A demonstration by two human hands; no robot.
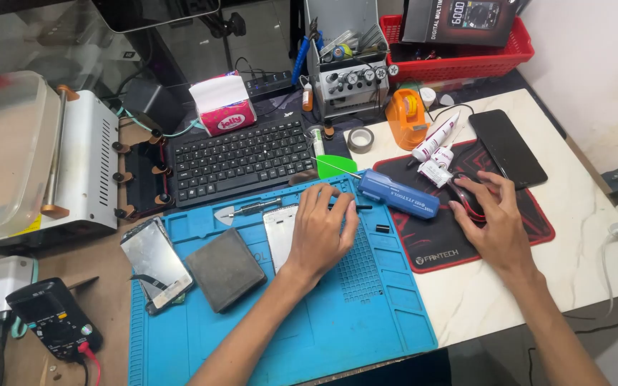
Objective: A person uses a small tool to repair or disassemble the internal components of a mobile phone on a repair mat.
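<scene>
Two hands are at work in the head view, the only view there is. The left hand (pixel 321 232) lies palm down, fingers loosely spread, pressing on a silvery phone frame (pixel 280 232) that lies flat on the blue repair mat (pixel 366 314); the flat press probably keeps the part from sliding. It grips nothing. That frame is a pale, thin, upright rectangle, half hidden under the palm, sitting at about the mat's 12 o'clock.

At 3 o'clock from it, the right hand (pixel 493 218) rests on a red and black computer mouse (pixel 471 200) on the black and red mouse pad (pixel 466 229), fingers curved over it, cupping rather than clenching.

Between the hands, a blue electric screwdriver (pixel 397 193) lies across the edge of mat and pad, within easy reach of either. At the left hand's 9 o'clock lie a grey pad (pixel 224 269) and a phone screen (pixel 155 261), set apart on the mat. A black phone (pixel 507 148) lies face down at the bench's 2 o'clock, clear of the work.
</scene>
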